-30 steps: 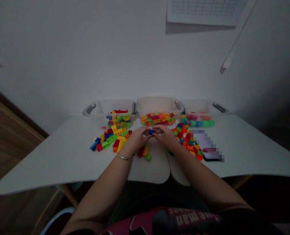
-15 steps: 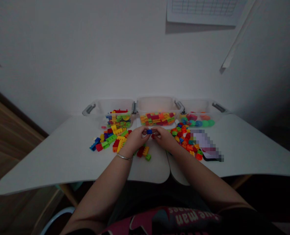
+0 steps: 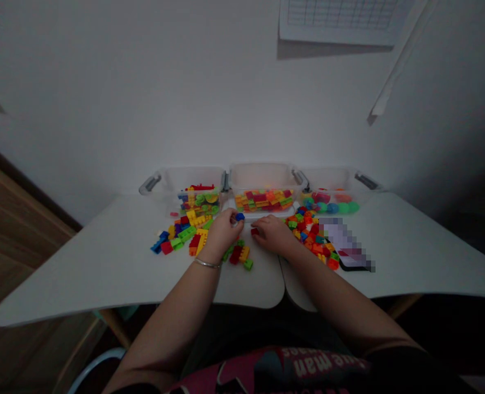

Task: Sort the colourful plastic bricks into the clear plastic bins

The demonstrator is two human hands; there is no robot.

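Between the fingertips of my left hand (image 3: 225, 227) is a small blue toy brick (image 3: 240, 217). My right hand (image 3: 270, 232) is a short way to the right, its fingers closed on a red toy brick (image 3: 255, 232) that shows under the fingertips. The two bricks are apart. Just below my left hand, a few joined or touching bricks, among them a yellow brick (image 3: 244, 253) and a green brick (image 3: 248, 265), lie on the white table (image 3: 262, 284). Part of the left pile is hidden behind my left hand.
Loose bricks lie in a left pile (image 3: 183, 235) and a right pile (image 3: 308, 232). Along the wall stand a left clear bin (image 3: 172, 180), a middle clear bin (image 3: 262, 174) and a right clear bin (image 3: 328, 178), holding toy pieces. A phone (image 3: 344, 241), partly blurred out, lies at right.
My hands have moved apart from where they met. The blue brick went left with my left hand, and a red brick now shows at my right fingertips.
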